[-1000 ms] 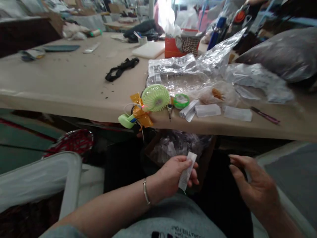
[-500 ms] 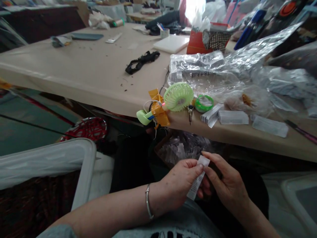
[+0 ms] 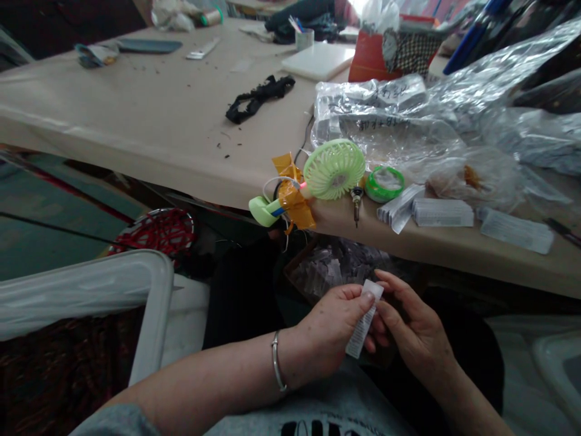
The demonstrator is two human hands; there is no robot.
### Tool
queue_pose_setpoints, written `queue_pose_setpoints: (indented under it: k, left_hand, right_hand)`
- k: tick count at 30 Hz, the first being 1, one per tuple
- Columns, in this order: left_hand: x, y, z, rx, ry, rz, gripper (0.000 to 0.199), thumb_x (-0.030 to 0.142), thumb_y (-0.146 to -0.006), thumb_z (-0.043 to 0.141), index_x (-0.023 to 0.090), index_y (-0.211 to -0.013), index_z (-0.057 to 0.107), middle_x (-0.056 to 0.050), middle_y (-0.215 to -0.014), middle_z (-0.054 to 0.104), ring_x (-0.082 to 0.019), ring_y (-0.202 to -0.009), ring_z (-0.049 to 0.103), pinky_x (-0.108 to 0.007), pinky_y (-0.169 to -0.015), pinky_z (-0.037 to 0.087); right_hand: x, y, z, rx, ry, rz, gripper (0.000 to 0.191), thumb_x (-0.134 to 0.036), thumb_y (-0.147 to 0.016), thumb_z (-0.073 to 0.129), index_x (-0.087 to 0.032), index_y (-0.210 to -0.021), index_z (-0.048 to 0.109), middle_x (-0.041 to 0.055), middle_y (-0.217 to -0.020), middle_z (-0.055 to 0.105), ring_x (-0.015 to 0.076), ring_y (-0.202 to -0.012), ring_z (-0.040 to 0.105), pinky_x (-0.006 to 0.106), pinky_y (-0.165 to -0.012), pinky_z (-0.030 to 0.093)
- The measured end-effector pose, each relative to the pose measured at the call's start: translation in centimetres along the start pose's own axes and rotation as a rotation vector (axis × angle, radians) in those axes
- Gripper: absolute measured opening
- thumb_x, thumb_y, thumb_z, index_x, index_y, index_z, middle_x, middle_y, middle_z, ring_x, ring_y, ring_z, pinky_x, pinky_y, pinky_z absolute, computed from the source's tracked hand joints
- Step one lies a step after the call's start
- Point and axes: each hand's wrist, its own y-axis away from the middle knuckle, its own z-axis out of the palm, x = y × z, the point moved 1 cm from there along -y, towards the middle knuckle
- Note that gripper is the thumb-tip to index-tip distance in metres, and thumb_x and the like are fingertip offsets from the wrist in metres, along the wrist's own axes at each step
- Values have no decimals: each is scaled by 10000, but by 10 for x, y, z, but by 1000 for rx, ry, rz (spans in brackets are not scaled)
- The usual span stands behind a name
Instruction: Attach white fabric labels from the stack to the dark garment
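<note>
My left hand (image 3: 333,324) pinches a narrow white printed label (image 3: 362,327) between thumb and curled fingers, low in front of my lap. On the right side of that label, my right hand (image 3: 415,330) has its thumb at the edge and its index finger by the top end; whether there is one layer or several I cannot make out. Below the table edge, just beyond my hands, is a box of loose label strips (image 3: 333,266). Several stacks of similar labels (image 3: 442,213) lie along the table's front edge.
A green fan (image 3: 336,169) is taped at the table edge (image 3: 209,194), beside a pointed metal tool (image 3: 356,209) and a green round container (image 3: 384,183). Clear plastic bags (image 3: 399,130) cover the right side. A white bin (image 3: 157,290) stands at left.
My view has tilted down a little. The label stays in my left hand, and my right index finger has lifted slightly from its top end.
</note>
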Motion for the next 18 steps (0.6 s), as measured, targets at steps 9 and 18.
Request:
queue_pose_setpoints:
  k: [9,18]
  left_hand:
    - [7,0,-3,-3,-136,60,330,479,-817,563,153,-772,539,12,-590,547,-80,-465,507,-184,-438,347]
    - [15,-1,-9,-75,-139,41,333,489,-790,571,159,-760,538,14,-558,549,-83,-441,497,-189,-430,351]
  right_hand:
    - [14,-21,7,-111,-520,291,210,-372,-768,710,-188,-741,611,2,-761,638,128,-692,606,230,-649,518]
    - [12,-34,12,-359,-713,384,401,-353,-710,743,-243,-1076,623,18,-884,683,136,-634,640,244,-556,525]
